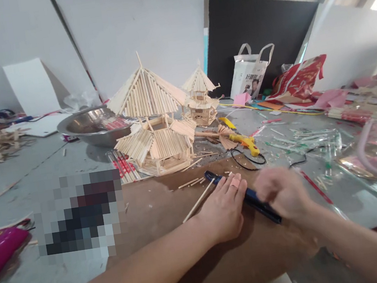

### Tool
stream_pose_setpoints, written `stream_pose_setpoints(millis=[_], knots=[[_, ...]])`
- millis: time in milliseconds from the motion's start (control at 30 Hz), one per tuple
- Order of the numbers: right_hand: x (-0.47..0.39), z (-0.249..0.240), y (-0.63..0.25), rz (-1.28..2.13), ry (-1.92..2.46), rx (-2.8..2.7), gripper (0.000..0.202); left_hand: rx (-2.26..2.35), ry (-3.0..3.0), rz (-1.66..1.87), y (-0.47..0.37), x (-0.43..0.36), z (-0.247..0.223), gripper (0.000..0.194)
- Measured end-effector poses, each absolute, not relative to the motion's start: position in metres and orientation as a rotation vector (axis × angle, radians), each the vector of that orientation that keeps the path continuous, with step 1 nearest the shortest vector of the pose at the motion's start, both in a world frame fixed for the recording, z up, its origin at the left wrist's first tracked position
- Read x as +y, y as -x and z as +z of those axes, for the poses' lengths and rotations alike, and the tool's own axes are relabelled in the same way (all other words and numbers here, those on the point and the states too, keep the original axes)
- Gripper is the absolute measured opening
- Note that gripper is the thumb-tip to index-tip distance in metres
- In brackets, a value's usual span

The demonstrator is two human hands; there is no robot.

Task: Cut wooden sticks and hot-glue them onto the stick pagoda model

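My left hand (224, 207) lies across a long dark blue tool (260, 205), its fingers over the tool and pressing it down on a brown board (156, 212). What kind of tool it is does not show clearly. A thin wooden stick (198, 200) lies beside this hand, its upper end at the tool near my index finger. My right hand (281, 191), smeared by motion, is curled into a fist at the tool's lower right part. Whatever it may hold is hidden. Short stick pieces (191, 183) lie just beyond the tool.
Behind the board stand a large stick-built pavilion (160, 141) and a smaller one (201, 99). A metal basin (90, 127) sits to their left. A yellow-handled glue gun (245, 142), a black cord and clear rods (298, 141) lie right. A magenta object (4, 249) is far left.
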State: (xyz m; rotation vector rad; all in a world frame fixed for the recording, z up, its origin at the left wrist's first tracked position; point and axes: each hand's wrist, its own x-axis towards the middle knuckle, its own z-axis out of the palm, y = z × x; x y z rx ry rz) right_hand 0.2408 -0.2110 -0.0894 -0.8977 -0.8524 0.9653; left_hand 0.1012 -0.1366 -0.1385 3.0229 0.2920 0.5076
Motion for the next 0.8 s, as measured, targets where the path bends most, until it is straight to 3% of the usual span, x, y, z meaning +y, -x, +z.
stream_pose_setpoints(millis=[133,300,500,600,733,800], knots=[[-0.205,-0.103,-0.237,1.139,0.968,-0.804,0.045,0.280,-3.033,0.518,-0.102,-0.137,-0.140,0.058],[-0.210,-0.080,-0.242,1.001,0.879,-0.886,0.043,0.291,-3.016,0.505,-0.103,-0.137,-0.139,0.058],[-0.204,-0.130,-0.233,1.081,1.100,-0.915,0.041,0.236,-3.030,0.469,-0.103,-0.138,-0.142,0.061],[-0.205,-0.131,-0.237,0.892,1.200,-1.007,0.037,0.258,-3.023,0.491,-0.103,-0.138,-0.141,0.059],[-0.210,-0.120,-0.250,0.424,1.703,-1.335,0.020,0.288,-3.013,0.510,-0.103,-0.137,-0.141,0.062],[-0.211,-0.121,-0.254,0.420,1.920,-1.524,0.030,0.287,-3.015,0.503,-0.103,-0.136,-0.141,0.063]])
